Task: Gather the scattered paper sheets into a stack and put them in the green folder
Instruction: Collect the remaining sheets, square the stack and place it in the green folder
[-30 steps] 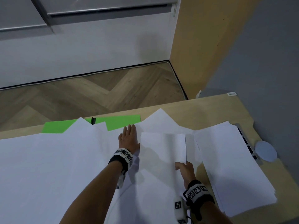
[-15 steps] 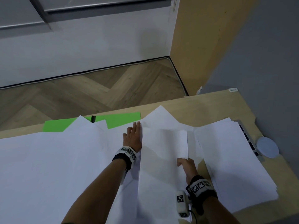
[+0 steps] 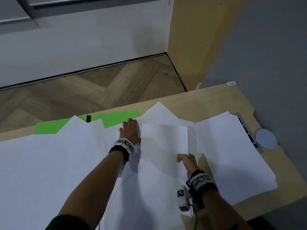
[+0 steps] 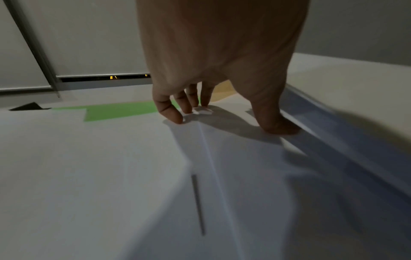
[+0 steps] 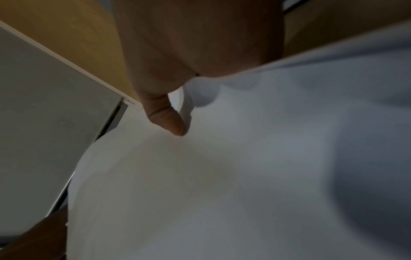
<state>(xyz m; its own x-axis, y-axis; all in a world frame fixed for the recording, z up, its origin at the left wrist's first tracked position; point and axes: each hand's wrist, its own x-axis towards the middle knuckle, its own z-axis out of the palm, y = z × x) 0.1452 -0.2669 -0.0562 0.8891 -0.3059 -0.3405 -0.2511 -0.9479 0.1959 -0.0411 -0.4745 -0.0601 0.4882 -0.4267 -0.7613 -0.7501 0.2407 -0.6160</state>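
White paper sheets [image 3: 66, 163] lie spread over most of the wooden desk [image 3: 207, 103]. The green folder [image 3: 119, 118] lies at the far edge, largely covered by paper. My right hand [image 3: 186, 160] pinches the near right edge of a few sheets [image 3: 164, 140] and holds them slightly raised; its thumb [image 5: 175, 126] lies on top and the fingers are hidden underneath. My left hand [image 3: 131, 128] rests on the paper beside their left edge, fingertips [image 4: 177, 119] down and thumb [image 4: 280, 130] against that edge.
A thicker pile of sheets [image 3: 232, 155] lies to the right of my hands. Beyond it, a grey round disc [image 3: 266, 138] sits by the desk's right edge and a grey wall. A black clip [image 3: 88, 118] stands on the folder. The wooden floor lies past the far edge.
The raised sheets have shifted slightly away from me. My left hand has slid forward along their left edge, and my right hand keeps its pinch.
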